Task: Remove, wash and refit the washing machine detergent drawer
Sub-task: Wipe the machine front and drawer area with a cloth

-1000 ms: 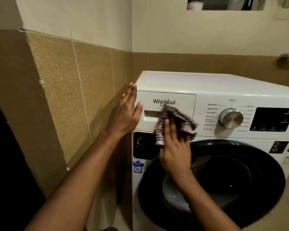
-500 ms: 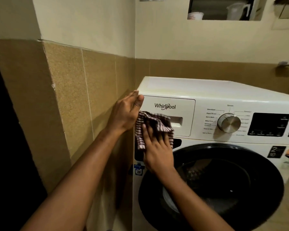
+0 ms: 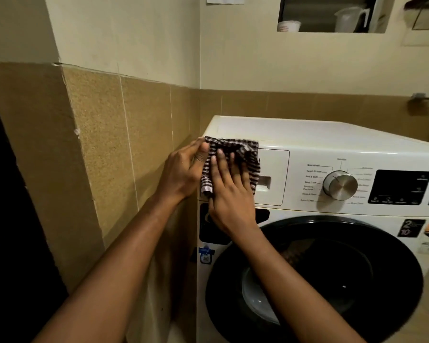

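The washing machine (image 3: 332,137) is a white front-loader. All positions below refer to it.

1. Detergent drawer (image 3: 274,167): seated in its slot at the upper left of the machine's front, flush with the control panel. The recessed handle (image 3: 264,183) shows at the drawer's lower right. The left part of the drawer front is covered.
2. Checked cloth (image 3: 235,148): dark and light checks, spread over the left part of the drawer front. Its upper edge reaches the machine's top front edge and its lower left corner hangs down.
3. Right hand (image 3: 229,194): laid flat on the cloth, fingers straight and slightly spread, pressing the cloth against the drawer front.
4. Left hand (image 3: 181,174): at the machine's upper left front corner, fingers close together and nearly straight. The thumb meets the cloth's left edge. Whether the hand pinches the cloth cannot be told.
5. Programme dial (image 3: 340,185): silver, on the machine's front to the right of the drawer, with a dark display (image 3: 401,186) further right.
6. Door (image 3: 357,280): round, dark, below the control panel.
7. Wall niche above the machine: holds a clear jug (image 3: 349,18) and a white cup (image 3: 289,26).
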